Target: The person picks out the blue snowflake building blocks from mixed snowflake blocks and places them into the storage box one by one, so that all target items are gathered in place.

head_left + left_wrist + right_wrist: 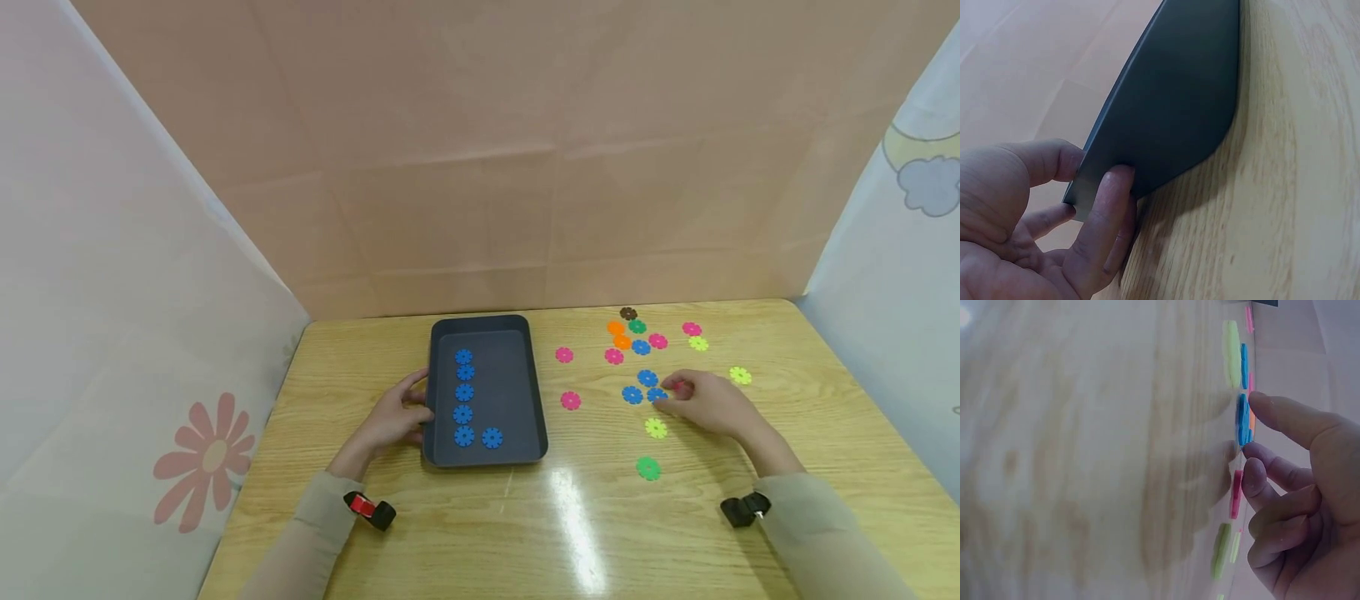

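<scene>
My left hand (393, 414) grips the left side of a dark grey tray (534, 408), thumb at the rim and fingers against the outer wall, as the left wrist view shows. Several blue flower-shaped discs (464, 392) form a column inside the tray, with one more blue disc (492, 438) beside the lowest. On the table to the right, my right hand (708, 402) has its thumb and forefinger apart around a blue disc (657, 395), fingertips right at its edges. A pink disc (1235, 495) lies by the other, curled fingers and is partly hidden by the hand in the head view.
Two blue discs (633, 395) lie left of my right hand. Pink (571, 401), yellow (656, 428), green (648, 468), orange (622, 342) and brown discs (628, 313) are scattered around it. A fabric backdrop (450, 208) stands behind the wooden table (480, 533).
</scene>
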`<action>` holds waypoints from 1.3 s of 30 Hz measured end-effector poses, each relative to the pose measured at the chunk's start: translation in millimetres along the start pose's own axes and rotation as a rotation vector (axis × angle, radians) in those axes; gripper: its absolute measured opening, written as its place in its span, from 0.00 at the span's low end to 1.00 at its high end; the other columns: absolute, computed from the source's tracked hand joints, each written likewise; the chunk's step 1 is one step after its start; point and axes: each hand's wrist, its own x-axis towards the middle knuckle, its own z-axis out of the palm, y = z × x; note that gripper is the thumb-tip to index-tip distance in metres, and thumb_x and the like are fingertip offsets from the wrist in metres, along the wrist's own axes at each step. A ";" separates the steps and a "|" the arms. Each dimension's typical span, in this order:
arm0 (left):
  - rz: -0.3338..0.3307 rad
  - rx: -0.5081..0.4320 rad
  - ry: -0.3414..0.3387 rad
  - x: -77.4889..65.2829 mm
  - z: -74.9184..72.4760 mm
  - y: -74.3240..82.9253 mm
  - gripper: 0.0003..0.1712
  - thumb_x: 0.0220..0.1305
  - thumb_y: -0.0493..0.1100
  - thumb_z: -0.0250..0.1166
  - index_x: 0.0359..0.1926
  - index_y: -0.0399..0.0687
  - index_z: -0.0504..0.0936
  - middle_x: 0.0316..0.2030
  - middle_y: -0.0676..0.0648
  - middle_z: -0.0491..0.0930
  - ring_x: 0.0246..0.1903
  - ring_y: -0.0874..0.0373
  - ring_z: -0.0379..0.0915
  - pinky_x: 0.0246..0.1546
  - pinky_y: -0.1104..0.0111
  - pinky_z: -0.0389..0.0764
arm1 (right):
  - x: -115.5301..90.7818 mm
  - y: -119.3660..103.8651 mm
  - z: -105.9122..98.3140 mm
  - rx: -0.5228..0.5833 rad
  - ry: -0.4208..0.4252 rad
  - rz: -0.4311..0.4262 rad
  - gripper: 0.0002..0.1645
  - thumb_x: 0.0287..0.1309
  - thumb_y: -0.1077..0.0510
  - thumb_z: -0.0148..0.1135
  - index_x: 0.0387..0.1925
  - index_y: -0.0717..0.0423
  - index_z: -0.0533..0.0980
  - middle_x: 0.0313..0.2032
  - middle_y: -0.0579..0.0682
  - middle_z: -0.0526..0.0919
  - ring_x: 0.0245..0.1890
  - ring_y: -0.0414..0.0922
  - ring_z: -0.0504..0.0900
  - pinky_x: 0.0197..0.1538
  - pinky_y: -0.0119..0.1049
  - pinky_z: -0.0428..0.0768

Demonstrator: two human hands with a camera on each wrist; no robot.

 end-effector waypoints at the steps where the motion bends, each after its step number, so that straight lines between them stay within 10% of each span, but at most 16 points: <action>1: -0.001 -0.001 0.001 -0.1 -0.1 0.1 0.48 0.62 0.30 0.65 0.81 0.51 0.58 0.57 0.31 0.72 0.34 0.47 0.84 0.30 0.56 0.88 | 1.3 -0.9 0.8 -0.003 0.002 0.000 0.27 0.62 0.42 0.72 0.51 0.59 0.83 0.35 0.47 0.80 0.35 0.46 0.74 0.39 0.41 0.73; 32: 0.003 -0.026 -0.016 -0.7 -0.4 0.1 0.49 0.62 0.29 0.63 0.82 0.50 0.57 0.57 0.30 0.71 0.34 0.45 0.85 0.32 0.53 0.89 | 3.1 -15.0 -3.3 0.028 0.027 -0.065 0.11 0.68 0.54 0.67 0.46 0.56 0.84 0.37 0.49 0.88 0.45 0.59 0.84 0.50 0.62 0.79; 39: -0.007 -0.016 -0.012 -1.3 0.3 2.0 0.48 0.63 0.30 0.64 0.82 0.51 0.57 0.58 0.30 0.71 0.34 0.45 0.85 0.32 0.54 0.89 | 5.0 -24.9 -3.2 0.105 0.032 -0.066 0.10 0.69 0.50 0.68 0.43 0.52 0.84 0.37 0.46 0.87 0.43 0.52 0.83 0.48 0.53 0.79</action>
